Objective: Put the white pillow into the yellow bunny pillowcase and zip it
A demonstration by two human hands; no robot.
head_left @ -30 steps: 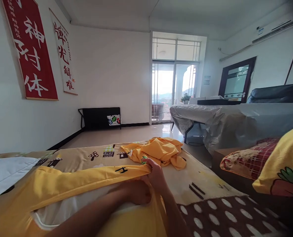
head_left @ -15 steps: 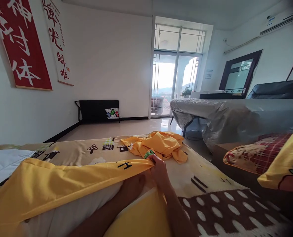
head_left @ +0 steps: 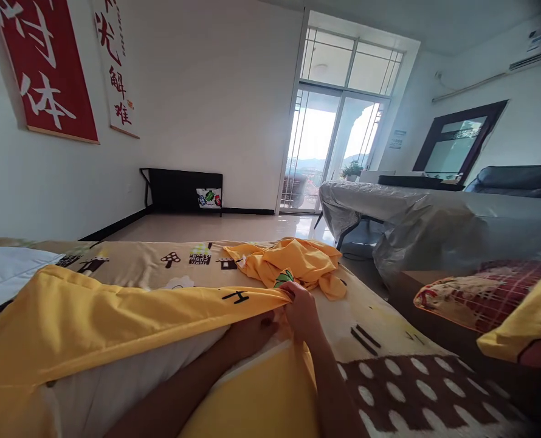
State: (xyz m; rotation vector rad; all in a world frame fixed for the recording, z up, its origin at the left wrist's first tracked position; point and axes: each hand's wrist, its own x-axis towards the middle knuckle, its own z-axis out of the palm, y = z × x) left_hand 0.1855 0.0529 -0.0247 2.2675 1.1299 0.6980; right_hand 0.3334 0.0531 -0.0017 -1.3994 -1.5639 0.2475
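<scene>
A home interior — cartoon-print blanket [head_left: 371, 313], red hanging scroll [head_left: 67, 61], glass sliding doors [head_left: 313, 146], plastic-draped table [head_left: 416, 225]

Worn on the head, the camera looks forward and down over the left hand [head_left: 258, 328] and right hand [head_left: 301, 309], both near, across the tan, brown-printed, soft fabric blanket [head_left: 136, 258] toward a distant tall, pale-framed, glass sliding door [head_left: 315, 146] that leans rightward.

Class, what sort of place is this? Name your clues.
Probably a bedroom at home: a patterned blanket lies spread out, with a yellow cover on it, and a red scroll hangs on the wall.
</scene>
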